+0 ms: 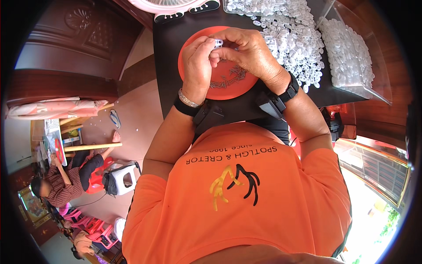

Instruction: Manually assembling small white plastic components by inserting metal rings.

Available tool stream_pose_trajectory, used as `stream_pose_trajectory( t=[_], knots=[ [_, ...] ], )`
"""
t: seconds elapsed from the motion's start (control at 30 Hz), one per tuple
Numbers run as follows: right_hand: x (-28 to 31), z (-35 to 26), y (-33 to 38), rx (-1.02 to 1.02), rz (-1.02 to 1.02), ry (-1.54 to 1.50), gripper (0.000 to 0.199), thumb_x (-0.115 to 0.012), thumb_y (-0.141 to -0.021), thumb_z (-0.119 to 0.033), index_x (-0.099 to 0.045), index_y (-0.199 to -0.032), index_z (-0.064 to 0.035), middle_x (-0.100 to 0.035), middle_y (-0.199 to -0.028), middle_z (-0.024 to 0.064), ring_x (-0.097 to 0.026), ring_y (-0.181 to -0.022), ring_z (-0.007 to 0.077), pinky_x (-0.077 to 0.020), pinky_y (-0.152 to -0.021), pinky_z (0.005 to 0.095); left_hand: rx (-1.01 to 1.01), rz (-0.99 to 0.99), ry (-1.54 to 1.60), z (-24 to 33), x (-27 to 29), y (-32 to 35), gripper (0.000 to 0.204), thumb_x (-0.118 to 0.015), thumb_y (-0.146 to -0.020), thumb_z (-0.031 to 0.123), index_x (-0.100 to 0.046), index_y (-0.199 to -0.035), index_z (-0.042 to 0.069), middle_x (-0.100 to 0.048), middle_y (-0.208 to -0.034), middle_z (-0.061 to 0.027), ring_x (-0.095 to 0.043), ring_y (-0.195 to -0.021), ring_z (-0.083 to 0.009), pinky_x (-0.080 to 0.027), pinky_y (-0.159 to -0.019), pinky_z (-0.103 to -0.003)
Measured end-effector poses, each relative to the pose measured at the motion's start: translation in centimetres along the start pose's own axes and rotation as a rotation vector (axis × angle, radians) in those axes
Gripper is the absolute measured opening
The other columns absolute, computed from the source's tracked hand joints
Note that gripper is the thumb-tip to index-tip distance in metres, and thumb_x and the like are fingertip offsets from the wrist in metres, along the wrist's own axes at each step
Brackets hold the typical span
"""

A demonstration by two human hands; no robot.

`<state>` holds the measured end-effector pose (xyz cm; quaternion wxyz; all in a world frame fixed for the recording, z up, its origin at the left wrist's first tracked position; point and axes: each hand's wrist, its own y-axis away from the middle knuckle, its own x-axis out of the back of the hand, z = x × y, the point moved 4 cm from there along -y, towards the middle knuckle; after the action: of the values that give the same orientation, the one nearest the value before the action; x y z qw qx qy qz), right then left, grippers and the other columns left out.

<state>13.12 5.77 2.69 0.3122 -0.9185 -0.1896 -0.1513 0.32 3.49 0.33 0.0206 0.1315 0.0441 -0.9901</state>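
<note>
Above a round red plate (239, 90) on a dark worktop (169, 57), I saw the left hand (198, 61) with its fingers closed on a small white piece (218, 43). The right hand (252, 50) curled its fingers toward that piece from the plate's right; I couldn't tell whether they gripped anything. Grey metal bits (239, 73) lay in the plate. Right of the plate spread a heap of white pieces (294, 48), then a clear box (351, 57) full of them.

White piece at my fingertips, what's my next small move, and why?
Perhaps steady the white piece with the left hand, freeing the right hand: it's small, both hands meet around it, and loose metal pieces lie on the red plate below.
</note>
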Motion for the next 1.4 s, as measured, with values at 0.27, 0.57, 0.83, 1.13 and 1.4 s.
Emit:
stream_pose_trajectory(
  t=[0.27, 0.57, 0.83, 1.13, 1.4],
  knots=[
    [-0.1, -0.3, 0.1, -0.074, -0.024, -0.118, 0.020, -0.070, -0.076, -0.012, -0.064, -0.093, -0.0033, -0.066, -0.076, 0.0083, -0.065, -0.068, 0.0193, -0.0510, -0.062, 0.0264, -0.017, -0.006, -0.032, 0.2, -0.2, 0.3, 0.022, -0.051, -0.086, 0.021, -0.057, -0.074, 0.004, -0.051, -0.057, 0.0006, -0.045, -0.048, -0.0069, -0.030, -0.044, -0.019],
    [0.1, -1.1, 0.1, -0.054, -0.008, -0.027, 0.011, -0.069, -0.077, -0.010, -0.064, -0.084, -0.0033, -0.066, -0.071, 0.0066, -0.065, -0.064, 0.0187, -0.0503, -0.060, 0.0258, -0.059, -0.009, -0.039, 0.3, -0.5, 0.5, 0.023, -0.050, -0.086, 0.021, -0.055, -0.070, 0.004, -0.049, -0.056, -0.0001, -0.044, -0.048, -0.0066, -0.029, -0.044, -0.019],
    [0.0, -0.4, 0.0, -0.097, -0.003, -0.167, 0.021, -0.070, -0.077, -0.007, -0.065, -0.096, -0.0022, -0.068, -0.078, 0.0063, -0.066, -0.071, 0.0126, -0.0530, -0.065, 0.0238, -0.121, 0.050, -0.046, 0.5, -0.2, 0.3, 0.024, -0.050, -0.088, 0.020, -0.061, -0.079, 0.001, -0.049, -0.057, 0.0010, -0.043, -0.048, -0.0053, -0.029, -0.045, -0.018],
    [0.0, -0.4, 0.0, -0.136, -0.071, -0.306, 0.029, -0.070, -0.077, -0.007, -0.062, -0.105, -0.0007, -0.068, -0.083, 0.0056, -0.064, -0.074, 0.0099, -0.0536, -0.069, 0.0234, -0.165, 0.017, -0.002, 0.7, -0.1, 0.1, 0.025, -0.049, -0.088, 0.020, -0.061, -0.081, -0.001, -0.051, -0.060, -0.0006, -0.043, -0.048, -0.0057, -0.029, -0.044, -0.018],
    [0.3, -0.2, 0.1, -0.064, 0.018, -0.180, 0.027, -0.073, -0.073, -0.009, -0.065, -0.097, -0.0021, -0.067, -0.083, 0.0086, -0.065, -0.071, 0.0150, -0.0524, -0.065, 0.0264, -0.128, -0.025, -0.019, 0.6, -0.3, 0.0, 0.021, -0.048, -0.087, 0.017, -0.060, -0.080, 0.000, -0.050, -0.060, 0.0001, -0.043, -0.047, -0.0060, -0.030, -0.044, -0.019]
  ],
)
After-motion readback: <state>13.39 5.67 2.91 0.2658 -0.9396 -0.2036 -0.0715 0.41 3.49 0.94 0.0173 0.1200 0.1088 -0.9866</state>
